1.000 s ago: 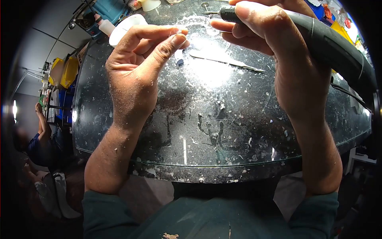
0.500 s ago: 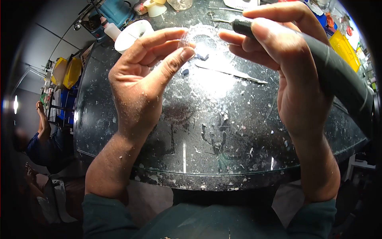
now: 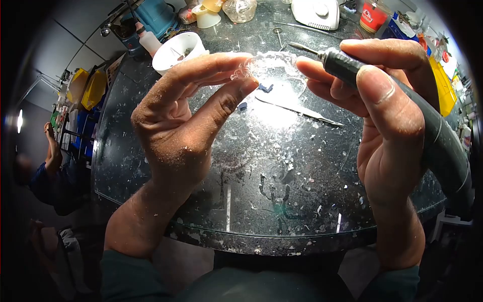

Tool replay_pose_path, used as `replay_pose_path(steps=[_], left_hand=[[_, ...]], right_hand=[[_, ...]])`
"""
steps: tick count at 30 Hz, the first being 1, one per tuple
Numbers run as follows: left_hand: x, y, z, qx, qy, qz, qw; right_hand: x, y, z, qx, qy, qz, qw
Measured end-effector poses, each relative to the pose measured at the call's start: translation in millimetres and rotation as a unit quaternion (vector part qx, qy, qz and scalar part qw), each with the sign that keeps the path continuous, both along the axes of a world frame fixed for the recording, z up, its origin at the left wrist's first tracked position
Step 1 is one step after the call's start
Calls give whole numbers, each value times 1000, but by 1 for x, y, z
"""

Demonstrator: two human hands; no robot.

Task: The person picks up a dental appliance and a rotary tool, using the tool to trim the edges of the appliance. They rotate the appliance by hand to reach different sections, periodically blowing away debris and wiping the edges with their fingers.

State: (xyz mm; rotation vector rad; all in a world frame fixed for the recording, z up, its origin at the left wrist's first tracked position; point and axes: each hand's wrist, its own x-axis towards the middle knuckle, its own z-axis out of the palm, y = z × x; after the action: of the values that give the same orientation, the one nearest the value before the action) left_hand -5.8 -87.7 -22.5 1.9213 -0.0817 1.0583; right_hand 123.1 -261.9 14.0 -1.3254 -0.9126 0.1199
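Observation:
A clear, curved plastic piece point(image 3: 243, 69) is pinched between the thumb and fingers of my left hand point(image 3: 176, 118). Glare blurs its far side. My right hand point(image 3: 395, 110) is closed around a dark rotary handpiece point(image 3: 344, 66), whose thin pointed bur point(image 3: 303, 49) aims left, a short gap from the plastic. White dust speckles the back of my left hand. Beneath the hands, a slim metal knife-like tool point(image 3: 299, 107) lies on the black worktop point(image 3: 292, 196), beside small dark blue bits point(image 3: 265, 88).
At the back left stand a white tub point(image 3: 176, 50) and a pink-tipped bottle point(image 3: 148, 40). A white device point(image 3: 316, 14) and a red cup point(image 3: 373, 18) are at the back right. White shavings litter the worktop. Another person's arm point(image 3: 54, 148) shows far left.
My view has shifted, so the worktop sits lower in the frame. The handpiece has drawn right, away from the plastic piece, and its bur shows fully. Both hands keep their grips.

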Motion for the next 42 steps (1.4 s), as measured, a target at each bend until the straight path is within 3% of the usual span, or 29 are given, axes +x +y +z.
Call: replay_pose_path(steps=[11, 14, 42], left_hand=[[0, 0, 1, -16, 0, -17, 1000], [-1, 3, 1, 40, -3, 7, 999], [-2, -2, 5, -20, 42, 0, 999]], right_hand=[[2, -1, -1, -4, -8, 4, 1000], [2, 0, -1, -11, -21, 4, 1000], [1, -1, -1, -10, -18, 0, 1000]])
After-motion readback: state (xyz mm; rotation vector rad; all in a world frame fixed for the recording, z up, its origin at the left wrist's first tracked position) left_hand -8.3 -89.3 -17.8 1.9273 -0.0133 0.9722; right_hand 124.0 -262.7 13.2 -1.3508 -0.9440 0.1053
